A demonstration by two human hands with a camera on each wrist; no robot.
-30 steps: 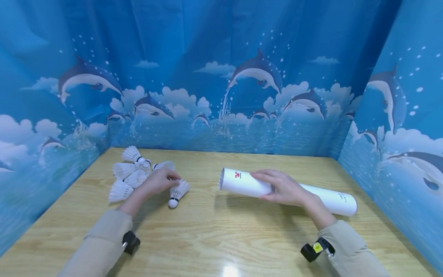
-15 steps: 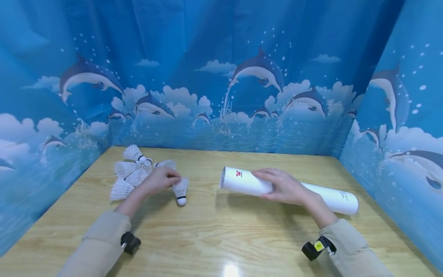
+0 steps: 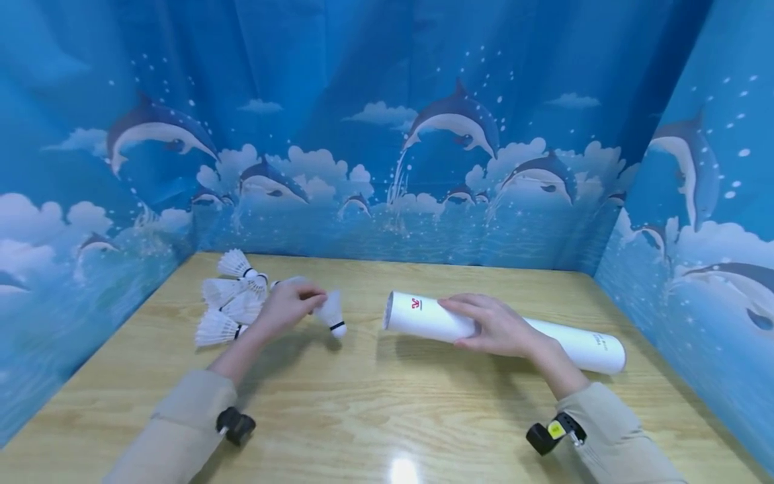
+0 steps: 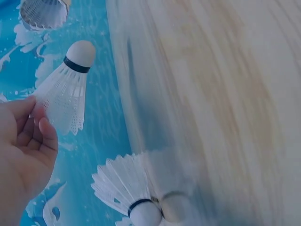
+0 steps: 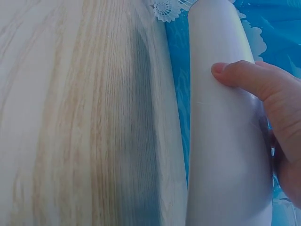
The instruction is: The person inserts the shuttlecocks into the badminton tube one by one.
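My left hand (image 3: 289,308) pinches a white shuttlecock (image 3: 330,314) by the rim of its skirt, between thumb and fingertips. Its cork end points forward to the right and down, and a shadow shows under it on the table. In the left wrist view the shuttlecock (image 4: 70,89) shows a dark band below the cork. A long white tube (image 3: 429,319) with a red logo is gripped round its middle by my right hand (image 3: 492,326). The tube's left end, raised off the table, faces the shuttlecock; its right end is lower. The right wrist view shows my thumb lying across the tube (image 5: 225,122).
Several more shuttlecocks (image 3: 219,327) lie in a loose heap at the table's left; one is partly hidden behind my left hand. Blue dolphin-print curtains (image 3: 338,134) stand along the back and sides of the wooden table (image 3: 338,417).
My left hand has lifted the shuttlecock and carried it right, toward the tube. The shuttlecock's cork has swung round to the right. My right hand and the tube have barely moved.
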